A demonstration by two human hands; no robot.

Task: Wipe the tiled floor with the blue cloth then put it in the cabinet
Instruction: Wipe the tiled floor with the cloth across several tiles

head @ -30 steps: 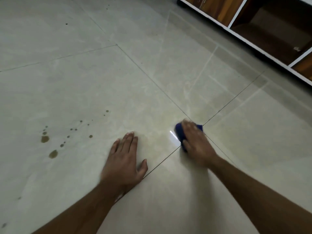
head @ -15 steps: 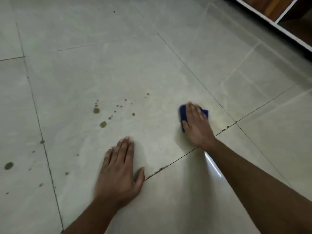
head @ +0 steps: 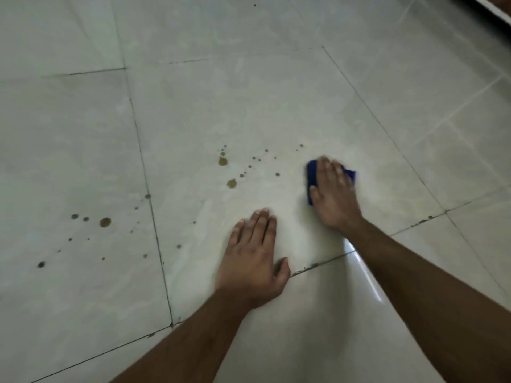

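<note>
My right hand (head: 333,193) presses flat on the blue cloth (head: 312,175), which lies on the pale tiled floor (head: 249,92); only the cloth's left and far edges show past the fingers. Brown drops (head: 223,161) dot the tile just left of the cloth. My left hand (head: 253,258) rests palm down on the same tile, nearer to me, with nothing under it. Of the cabinet, only a white bottom edge (head: 495,9) shows at the top right corner.
More brown spots (head: 105,221) lie on the tile to the left, past a grout line (head: 150,205). Dirt sits in the grout joint (head: 312,264) beside my left thumb. A bright glare streak (head: 365,272) lies on the near tile.
The view has swung left and the cabinet has almost left the frame. My right hand has slid the cloth leftwards, from the tile corner onto the stained tile, close to the drops.
</note>
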